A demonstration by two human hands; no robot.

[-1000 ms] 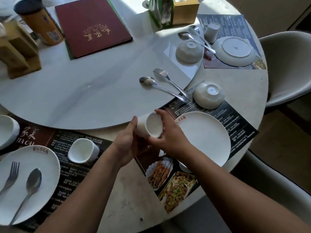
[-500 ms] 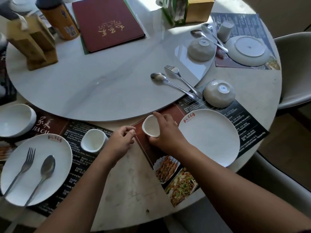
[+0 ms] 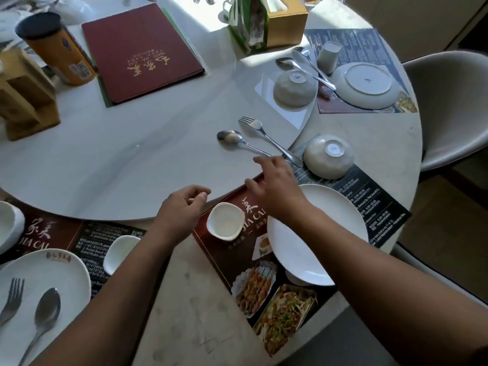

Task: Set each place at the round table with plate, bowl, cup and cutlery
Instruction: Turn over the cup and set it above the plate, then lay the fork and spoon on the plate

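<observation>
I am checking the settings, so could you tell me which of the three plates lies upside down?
The far plate by the grey chair: its foot ring faces up; the other two lie face up.

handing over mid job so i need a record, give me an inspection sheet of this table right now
surface: round table with a marble turntable; printed placemat under the near setting.
job's things: cup upright on the placemat; plate right side up beside it; bowl upside down; fork and spoon lying at the turntable edge.
clutter: red menu, tissue box, orange canister, wooden holder.
grippers: left hand loosely curled, empty; right hand open, reaching toward the spoon handle.
cables: nothing seen
surroundings: grey chair at the right.
</observation>
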